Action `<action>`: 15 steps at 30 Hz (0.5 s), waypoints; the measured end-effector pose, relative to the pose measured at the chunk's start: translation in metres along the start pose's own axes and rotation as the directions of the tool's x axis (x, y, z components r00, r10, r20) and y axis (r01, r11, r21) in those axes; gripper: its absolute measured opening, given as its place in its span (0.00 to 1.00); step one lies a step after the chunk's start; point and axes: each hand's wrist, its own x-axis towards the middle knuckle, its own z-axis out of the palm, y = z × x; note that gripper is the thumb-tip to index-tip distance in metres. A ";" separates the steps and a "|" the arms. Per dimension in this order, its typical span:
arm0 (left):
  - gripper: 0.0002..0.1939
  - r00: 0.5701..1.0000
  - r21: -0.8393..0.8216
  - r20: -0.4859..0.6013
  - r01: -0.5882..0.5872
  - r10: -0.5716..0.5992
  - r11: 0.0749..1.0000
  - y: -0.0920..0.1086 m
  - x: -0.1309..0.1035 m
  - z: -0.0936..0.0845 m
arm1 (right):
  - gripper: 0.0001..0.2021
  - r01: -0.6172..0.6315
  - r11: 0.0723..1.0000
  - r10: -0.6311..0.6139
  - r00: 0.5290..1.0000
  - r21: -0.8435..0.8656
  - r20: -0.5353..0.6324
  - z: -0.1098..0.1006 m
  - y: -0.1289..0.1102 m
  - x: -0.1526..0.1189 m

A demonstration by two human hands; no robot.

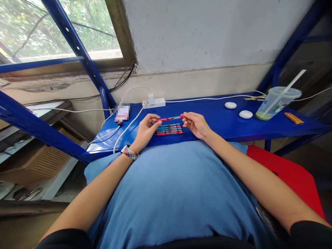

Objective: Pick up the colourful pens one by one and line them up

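Observation:
A red pen (169,119) is stretched sideways between my two hands, just above the blue shelf top. My left hand (147,128) pinches its left end between thumb and fingers. At its right end, my right hand (195,124) grips the red tip part with thumb and forefinger. Right below it, several pens (169,129) lie side by side in a row, blue ones farther from me and red nearer. My left fingers partly cover the left ends of the row.
A white power strip (158,102) with cables sits behind my hands. To the right are two white oval objects (245,114), a plastic cup (277,103) with a straw and an orange packet (293,118). A blurred-out item (122,112) lies left; a blue cushion (176,186) covers my lap.

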 end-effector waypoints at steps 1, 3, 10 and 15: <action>0.14 1.000 -0.010 0.004 0.015 -0.015 1.000 0.000 0.000 0.000 | 0.08 -0.003 1.000 0.003 1.000 0.005 0.001 0.000 0.000 0.000; 0.14 1.000 -0.009 0.003 0.016 -0.016 1.000 -0.001 0.000 -0.001 | 0.08 -0.008 1.000 0.008 1.000 0.008 0.004 0.001 0.000 -0.001; 0.13 0.998 0.056 0.056 0.010 -0.013 0.998 0.002 0.000 -0.002 | 0.08 -0.014 1.000 0.014 1.000 0.016 0.016 0.001 0.000 -0.001; 0.25 1.000 -0.015 -0.002 -0.021 0.021 1.000 -0.002 0.001 0.000 | 0.09 -0.009 1.000 0.008 1.000 0.001 0.021 0.002 0.000 -0.002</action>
